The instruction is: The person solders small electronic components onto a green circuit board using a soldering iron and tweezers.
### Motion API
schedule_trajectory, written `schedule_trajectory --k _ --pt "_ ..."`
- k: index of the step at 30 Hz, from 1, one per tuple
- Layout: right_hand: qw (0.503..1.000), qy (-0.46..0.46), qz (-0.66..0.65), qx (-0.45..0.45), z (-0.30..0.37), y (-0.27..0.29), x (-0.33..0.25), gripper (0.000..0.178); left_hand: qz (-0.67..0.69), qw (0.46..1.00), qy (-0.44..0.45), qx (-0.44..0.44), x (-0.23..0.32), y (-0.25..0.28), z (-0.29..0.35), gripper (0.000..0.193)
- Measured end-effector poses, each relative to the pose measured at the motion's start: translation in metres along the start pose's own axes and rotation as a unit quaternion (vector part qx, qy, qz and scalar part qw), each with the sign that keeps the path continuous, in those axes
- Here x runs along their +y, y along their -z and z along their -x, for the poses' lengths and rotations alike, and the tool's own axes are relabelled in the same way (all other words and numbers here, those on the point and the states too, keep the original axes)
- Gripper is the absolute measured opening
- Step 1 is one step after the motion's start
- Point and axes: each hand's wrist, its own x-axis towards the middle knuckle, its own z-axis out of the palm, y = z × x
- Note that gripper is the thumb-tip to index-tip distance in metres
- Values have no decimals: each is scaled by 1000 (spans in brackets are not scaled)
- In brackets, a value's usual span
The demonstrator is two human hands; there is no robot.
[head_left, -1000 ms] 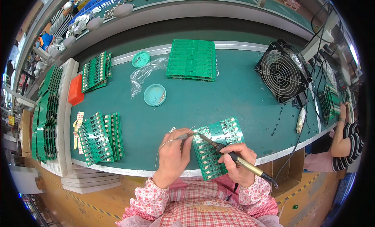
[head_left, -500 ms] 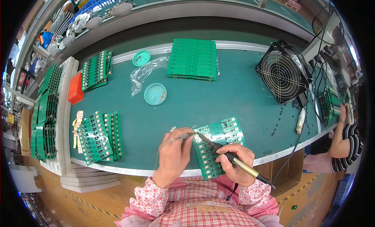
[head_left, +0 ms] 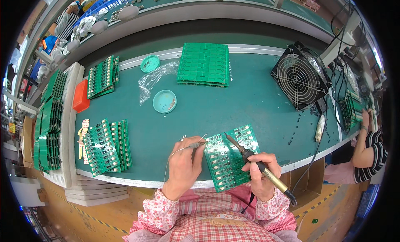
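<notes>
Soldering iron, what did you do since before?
The soldering iron moved right and slightly up, its tip leaving the spot beside the left hand. The right hand went with it, still holding on. The left hand and circuit board stayed put.

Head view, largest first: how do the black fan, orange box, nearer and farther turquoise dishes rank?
1. Black fan
2. Orange box, nearer turquoise dish: too alike to rank
3. Farther turquoise dish

Printed lettering (head_left: 228, 220) on a red-checked apron (head_left: 196, 232), small, only partly legible
</notes>
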Motion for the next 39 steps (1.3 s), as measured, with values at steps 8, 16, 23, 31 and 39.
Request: schedule_trajectory --k 8,16,23,31,39 --pt "995 82 59 -14 -11 4 -9 11 9 1000 8 10 1 5 3 13" --pt "962 169 192 -93 -19 -12 -25 45 -109 971 -172 -121 28 39 7 39" --pt "944 199 163 -206 -21 -7 -25 33 -129 956 -213 -156 22 53 24 38" --pt "990 89 105 7 -17 8 -2 12 -39 999 23 27 -13 51 35 15" --pt "990 47 125 36 -3 2 8 10 14 992 114 59 -18 37 17 13"
